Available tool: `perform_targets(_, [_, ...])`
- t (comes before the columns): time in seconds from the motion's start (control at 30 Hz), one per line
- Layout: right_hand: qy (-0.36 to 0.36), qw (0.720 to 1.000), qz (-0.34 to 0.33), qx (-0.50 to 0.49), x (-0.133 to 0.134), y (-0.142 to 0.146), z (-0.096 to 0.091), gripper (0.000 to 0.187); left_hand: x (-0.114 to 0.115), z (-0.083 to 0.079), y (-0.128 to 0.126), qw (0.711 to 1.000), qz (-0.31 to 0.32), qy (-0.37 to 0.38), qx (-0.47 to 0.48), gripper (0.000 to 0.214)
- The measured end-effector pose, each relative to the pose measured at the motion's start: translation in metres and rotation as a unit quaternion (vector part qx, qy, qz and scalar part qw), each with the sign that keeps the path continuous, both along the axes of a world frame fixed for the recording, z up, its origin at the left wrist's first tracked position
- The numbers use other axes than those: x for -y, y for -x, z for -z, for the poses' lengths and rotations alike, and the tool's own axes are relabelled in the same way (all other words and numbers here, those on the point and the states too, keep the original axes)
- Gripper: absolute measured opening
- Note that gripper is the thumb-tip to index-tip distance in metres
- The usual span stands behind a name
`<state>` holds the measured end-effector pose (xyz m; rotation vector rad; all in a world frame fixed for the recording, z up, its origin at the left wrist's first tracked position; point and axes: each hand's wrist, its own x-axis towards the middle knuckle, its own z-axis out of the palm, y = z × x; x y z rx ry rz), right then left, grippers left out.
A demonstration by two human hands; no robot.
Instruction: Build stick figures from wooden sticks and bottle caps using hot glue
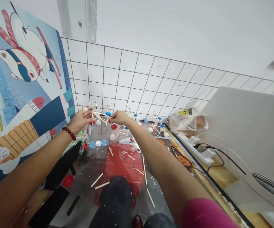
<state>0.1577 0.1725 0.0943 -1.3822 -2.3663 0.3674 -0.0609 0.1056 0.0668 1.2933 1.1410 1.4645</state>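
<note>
Both my arms reach far forward over a glossy table. My left hand [81,120], with a dark red bead bracelet [69,133] on its wrist, pinches the left end of a small model [102,117] built from thin wooden sticks and red, white and blue bottle caps. My right hand [119,117] grips the right side of the same model, fingers closed. The model is held up near the tiled wall.
More stick-and-cap models [157,125] stand along the wall. Loose sticks [144,164] and caps [98,143] lie on the table, with a red cap [67,180] at the left. A white power strip [198,148], a plastic bag [186,122] and a colourful poster [20,95] surround it.
</note>
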Motion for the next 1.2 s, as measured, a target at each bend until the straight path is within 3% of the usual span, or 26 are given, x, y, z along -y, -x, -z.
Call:
perform_targets(0.3, [0.067,0.988,0.041,0.132,-0.031,0.003,-0.003,0.012,-0.049,0.039,-0.005,0.999,0.025,0.03,0.023,0.081])
perform_targets(0.8, [0.084,0.954,0.07,0.278,-0.042,0.008,0.005,0.023,-0.061,0.07,-0.017,0.997,0.036,0.051,0.035,0.084])
perform_targets(1.2, [-0.027,0.967,0.106,0.232,-0.012,-0.035,-0.044,0.016,-0.044,0.073,-0.014,0.997,0.009,0.078,0.007,0.08])
